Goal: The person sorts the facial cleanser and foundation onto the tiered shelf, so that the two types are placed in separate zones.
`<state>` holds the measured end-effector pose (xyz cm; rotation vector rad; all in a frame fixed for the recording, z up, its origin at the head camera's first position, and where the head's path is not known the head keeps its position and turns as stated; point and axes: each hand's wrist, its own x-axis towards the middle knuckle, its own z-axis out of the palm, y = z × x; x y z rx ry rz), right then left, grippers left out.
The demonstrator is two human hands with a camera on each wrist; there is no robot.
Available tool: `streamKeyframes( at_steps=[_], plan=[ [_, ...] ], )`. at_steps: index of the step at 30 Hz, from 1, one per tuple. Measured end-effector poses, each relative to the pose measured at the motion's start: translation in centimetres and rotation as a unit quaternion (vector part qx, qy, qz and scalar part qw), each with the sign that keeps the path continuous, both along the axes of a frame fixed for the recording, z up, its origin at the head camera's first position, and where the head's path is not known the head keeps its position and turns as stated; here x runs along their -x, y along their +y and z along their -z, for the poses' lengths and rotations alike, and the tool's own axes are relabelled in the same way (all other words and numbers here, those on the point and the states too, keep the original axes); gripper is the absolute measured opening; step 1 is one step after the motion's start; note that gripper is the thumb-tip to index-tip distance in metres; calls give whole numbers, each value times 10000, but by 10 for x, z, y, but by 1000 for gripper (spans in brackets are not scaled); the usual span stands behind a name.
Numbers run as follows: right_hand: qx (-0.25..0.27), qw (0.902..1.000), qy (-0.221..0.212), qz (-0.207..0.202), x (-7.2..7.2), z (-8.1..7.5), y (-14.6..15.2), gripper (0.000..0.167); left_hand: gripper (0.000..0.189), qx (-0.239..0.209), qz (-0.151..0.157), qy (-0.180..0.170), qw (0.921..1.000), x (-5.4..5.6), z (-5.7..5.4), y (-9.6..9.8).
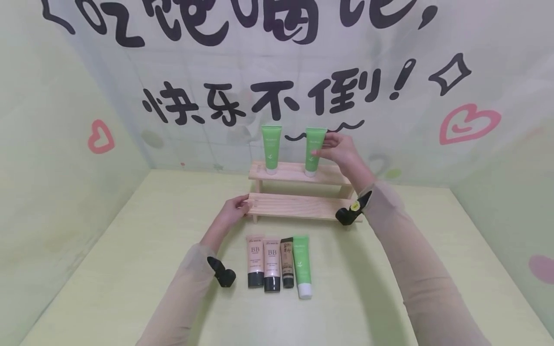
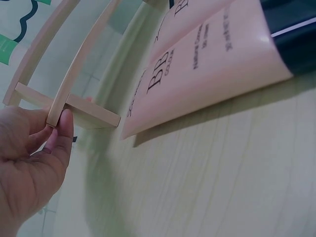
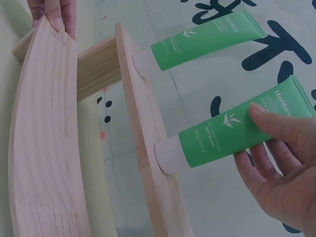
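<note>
A two-step wooden stand [image 1: 298,206] is on the table. My left hand [image 1: 235,210] pinches the left end of its lower step between thumb and fingers, as the left wrist view shows close up. On the upper step, my right hand [image 3: 276,163] holds a green tube [image 3: 222,126] upright, thumb on the front and fingers behind, its white cap down on the board. Another green tube [image 1: 271,149] stands on its cap to the left of it, apart from both hands.
In front of the stand lies a row of tubes: two pink BB tubes [image 1: 255,262] [image 1: 272,264] with black caps, a slim brown tube [image 1: 287,262] and a green tube [image 1: 302,264] with a white cap. Behind the stand rises a wall sheet [image 1: 207,144] with black lettering.
</note>
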<state>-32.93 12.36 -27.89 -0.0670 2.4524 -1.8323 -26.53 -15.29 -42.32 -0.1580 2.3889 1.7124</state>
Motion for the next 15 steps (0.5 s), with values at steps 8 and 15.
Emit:
streamKeyframes(
  at_steps=[8, 15],
  plan=[
    [82, 9997, -45, -203, 2, 3, 2, 59, 46, 181, 59, 110, 9998, 0, 2, -1],
    [407, 9987, -115, -279, 2, 9, 3, 57, 47, 247, 76, 104, 9996, 0, 1, 0]
  ],
)
